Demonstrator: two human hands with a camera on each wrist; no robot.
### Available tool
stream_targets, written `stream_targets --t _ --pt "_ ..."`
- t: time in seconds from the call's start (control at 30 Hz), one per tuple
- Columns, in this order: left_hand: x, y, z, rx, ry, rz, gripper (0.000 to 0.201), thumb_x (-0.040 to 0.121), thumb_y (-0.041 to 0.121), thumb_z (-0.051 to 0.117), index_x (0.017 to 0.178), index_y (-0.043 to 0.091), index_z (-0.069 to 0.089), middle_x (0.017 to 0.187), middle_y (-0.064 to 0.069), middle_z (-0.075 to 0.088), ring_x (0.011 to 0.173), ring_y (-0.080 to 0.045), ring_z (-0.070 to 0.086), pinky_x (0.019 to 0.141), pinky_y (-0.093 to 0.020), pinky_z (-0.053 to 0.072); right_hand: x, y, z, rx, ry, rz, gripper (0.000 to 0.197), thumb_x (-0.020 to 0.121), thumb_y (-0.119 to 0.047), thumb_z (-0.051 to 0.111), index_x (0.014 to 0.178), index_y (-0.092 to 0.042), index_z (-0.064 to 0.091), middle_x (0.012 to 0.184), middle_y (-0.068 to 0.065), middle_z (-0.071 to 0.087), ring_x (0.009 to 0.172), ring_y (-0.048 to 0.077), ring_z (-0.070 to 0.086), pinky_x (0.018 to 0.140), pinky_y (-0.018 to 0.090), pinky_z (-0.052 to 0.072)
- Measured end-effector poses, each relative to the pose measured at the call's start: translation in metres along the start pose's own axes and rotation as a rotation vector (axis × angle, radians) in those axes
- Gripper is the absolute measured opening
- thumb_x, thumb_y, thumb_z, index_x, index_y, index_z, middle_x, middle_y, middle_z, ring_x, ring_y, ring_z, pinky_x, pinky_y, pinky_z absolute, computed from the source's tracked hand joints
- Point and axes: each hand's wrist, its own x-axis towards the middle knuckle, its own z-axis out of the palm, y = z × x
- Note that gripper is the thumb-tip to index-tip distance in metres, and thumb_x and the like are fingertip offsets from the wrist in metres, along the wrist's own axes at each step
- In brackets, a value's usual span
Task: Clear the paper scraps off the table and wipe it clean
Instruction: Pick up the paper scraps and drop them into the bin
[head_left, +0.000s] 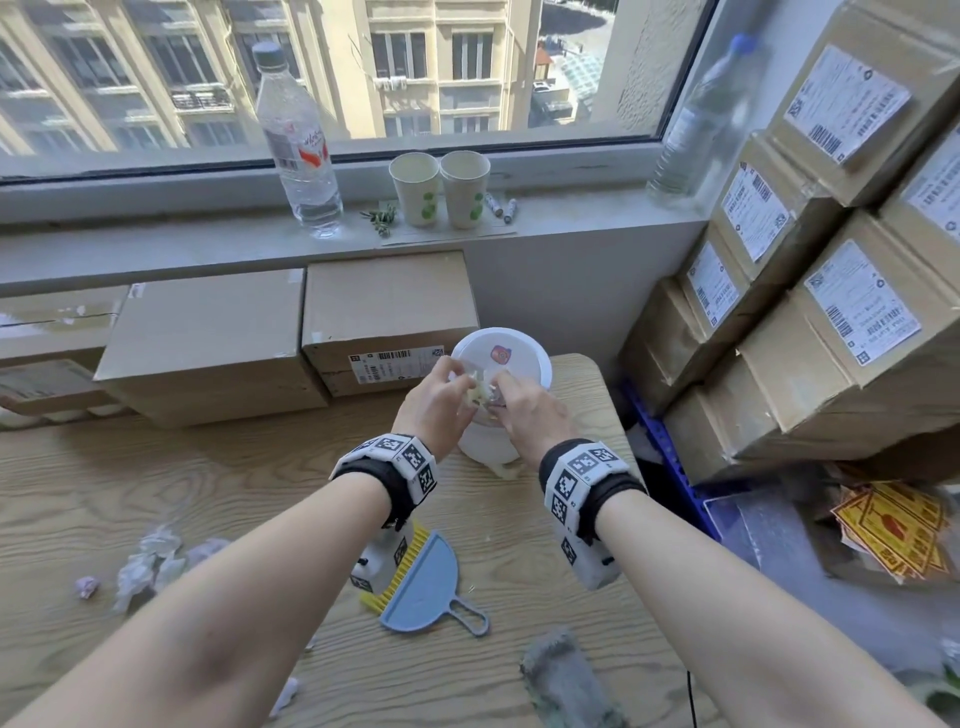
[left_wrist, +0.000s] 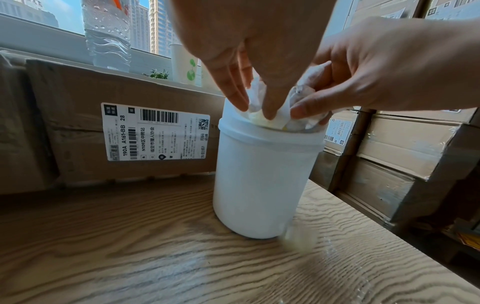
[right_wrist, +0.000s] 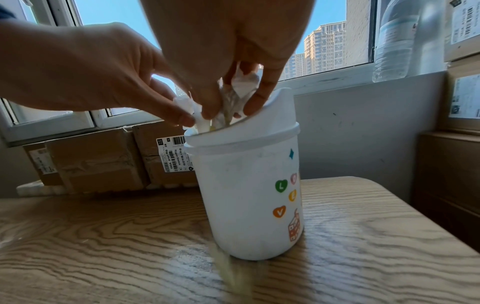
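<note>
Fingertips (left_wrist: 270, 114) of the left hand (head_left: 434, 408) and right hand (head_left: 530, 415) point down into the mouth of the white bin (left_wrist: 262, 179), curled around a wad of crumpled paper scraps (left_wrist: 259, 98) bunched between them at the rim. Both hands pinch the wad, which sits partly inside the opening. More loose scraps (head_left: 150, 564) lie on the wooden table (head_left: 208, 478) to the left, well apart from the bin, near a blue dustpan (head_left: 428, 587) and a grey cloth (head_left: 563, 680).
</note>
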Motion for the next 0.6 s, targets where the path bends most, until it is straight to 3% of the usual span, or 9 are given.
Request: stream_targets --t 0.2,0.37,0.5,0.6 --pt "0.004 0.000 0.000 0.020 -0.031 -0.062 0.030 0.082 0.015 0.064 0.110 0.012 0.052 0.100 -0.012 0.068 0.092 -0.032 0.063 0.081 -0.039 0.047 0.006 -0.003 0.001 -0.052 -0.021 -0.009 0.021 0.095 -0.017 0.046 0.112 -0.009 0.055 0.102 0.012 0.061 0.096 0.032 0.059 0.077 0.036 0.046" --pt "0.003 0.001 -0.001 -0.018 -0.001 -0.006 0.021 0.083 0.011 0.063 0.104 0.006 0.065 0.117 -0.011 0.059 0.088 -0.034 0.062 0.083 -0.041 0.049 0.009 -0.002 -0.006 0.025 -0.045 0.077 0.036 0.090 -0.024 0.057 0.122 -0.012 0.047 0.100 0.013 0.065 0.093 0.033 0.063 0.076 0.039 0.049" --pt "0.003 0.001 0.000 -0.025 0.014 0.012 0.025 0.084 0.009 0.063 0.109 0.007 0.065 0.113 -0.013 0.058 0.088 -0.035 0.061 0.082 -0.040 0.048 0.008 0.000 -0.012 0.046 -0.081 0.068 0.022 0.088 -0.025 0.060 0.102 -0.009 0.054 0.099 0.013 0.064 0.093 0.032 0.061 0.078 0.039 0.049" --pt "0.001 0.003 -0.001 -0.021 0.024 0.007 0.029 0.084 0.007 0.059 0.112 0.008 0.060 0.113 -0.012 0.063 0.093 -0.036 0.061 0.082 -0.040 0.046 0.012 -0.003 -0.012 0.030 -0.090 0.068 0.019 0.089 -0.026 0.057 0.098 -0.010 0.059 0.099 0.012 0.066 0.095 0.032 0.062 0.080 0.038 0.048"
